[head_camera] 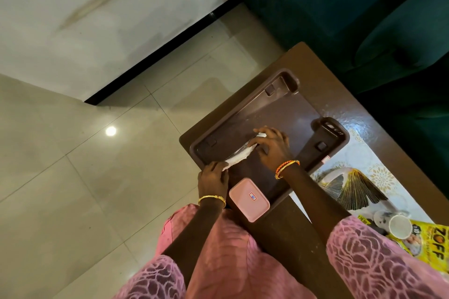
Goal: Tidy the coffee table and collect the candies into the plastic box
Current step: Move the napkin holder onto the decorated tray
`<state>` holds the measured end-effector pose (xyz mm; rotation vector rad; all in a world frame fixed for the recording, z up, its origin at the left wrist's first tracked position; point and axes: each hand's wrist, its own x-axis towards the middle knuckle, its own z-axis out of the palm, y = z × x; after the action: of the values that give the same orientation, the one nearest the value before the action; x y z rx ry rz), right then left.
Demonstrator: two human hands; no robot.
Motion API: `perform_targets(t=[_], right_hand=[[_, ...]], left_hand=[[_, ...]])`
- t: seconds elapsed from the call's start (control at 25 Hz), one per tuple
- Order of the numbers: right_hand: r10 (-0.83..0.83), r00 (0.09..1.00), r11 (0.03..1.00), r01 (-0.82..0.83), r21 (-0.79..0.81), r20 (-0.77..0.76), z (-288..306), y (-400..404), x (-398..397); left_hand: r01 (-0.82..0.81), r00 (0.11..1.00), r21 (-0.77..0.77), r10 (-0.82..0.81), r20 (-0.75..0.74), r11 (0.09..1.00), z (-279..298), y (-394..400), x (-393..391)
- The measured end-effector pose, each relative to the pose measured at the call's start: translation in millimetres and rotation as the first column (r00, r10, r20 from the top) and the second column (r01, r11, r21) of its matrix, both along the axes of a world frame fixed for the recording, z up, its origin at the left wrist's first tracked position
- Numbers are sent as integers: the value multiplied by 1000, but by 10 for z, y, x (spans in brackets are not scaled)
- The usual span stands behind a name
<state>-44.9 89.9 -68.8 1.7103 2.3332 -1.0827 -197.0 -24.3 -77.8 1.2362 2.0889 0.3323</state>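
My left hand (213, 177) pinches one end of a white tissue (239, 154) and my right hand (271, 144) pinches the other, stretching it over the brown tray (245, 107); the thin paper may tear if I pull harder; the closed pink plastic box (249, 199) sits on the tray's near edge, beside my left wrist, and a nudge could tip it off; no candies show; the tray fills the coffee table (313, 75) corner, open floor to its left.
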Motion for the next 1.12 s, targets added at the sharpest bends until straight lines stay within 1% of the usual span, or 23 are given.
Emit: perform_targets(t=[0.12, 0.24, 0.28, 0.32, 0.44, 0.52, 0.56, 0.64, 0.68, 0.76, 0.8, 0.84, 0.92, 1.04, 1.12], right_hand=[[-54, 999, 998, 54, -14, -2, -41, -15, 3], [-98, 994, 995, 98, -8, -41, -91, -16, -5], [-83, 996, 997, 83, 0, -34, -117, -3, -19], [-33, 999, 999, 33, 8, 2, -149, 9, -39], [163, 975, 986, -166, 9, 148, -271, 56, -95], [195, 964, 980, -200, 10, 182, -315, 67, -109], [181, 969, 982, -186, 14, 169, -310, 63, -101], [89, 994, 995, -92, 34, 68, -239, 39, -63], [5, 1000, 999, -4, 52, -15, -168, 12, -9], [-178, 969, 978, 193, 77, -174, 32, -73, 156], [-249, 942, 957, 275, 92, -226, 134, -135, 273], [-308, 917, 933, 343, 108, -254, 231, -209, 407], [-413, 873, 880, 455, 132, -260, 376, -366, 676], [-574, 770, 762, 627, 163, -279, 488, -619, 1214], [-662, 701, 687, 709, 160, -266, 474, -774, 1618]], left_hand=[[19, 1000, -84, -20, -14, 996, -62, 31, -22], [29, 999, -70, -30, -12, 997, -89, 109, 3], [32, 999, -75, -32, 2, 997, -97, 145, 15], [40, 999, -90, -38, 21, 995, -111, 185, 26], [81, 995, -123, -73, 64, 989, -157, 280, 56], [89, 994, -105, -81, 79, 990, -136, 317, 68], [78, 994, -88, -71, 80, 993, -97, 336, 78], [62, 996, -15, -60, 65, 998, 11, 373, 99], [70, 996, 40, -72, 55, 997, 76, 397, 126], [129, 990, 143, -136, 41, 981, 232, 452, 198], [184, 981, 194, -194, 33, 964, 313, 486, 258], [248, 965, 241, -261, 26, 938, 388, 523, 341], [352, 930, 296, -368, 1, 888, 503, 592, 553], [495, 862, 288, -506, -41, 820, 585, 662, 1051], [572, 805, 272, -593, -10, 773, 550, 687, 1458]])
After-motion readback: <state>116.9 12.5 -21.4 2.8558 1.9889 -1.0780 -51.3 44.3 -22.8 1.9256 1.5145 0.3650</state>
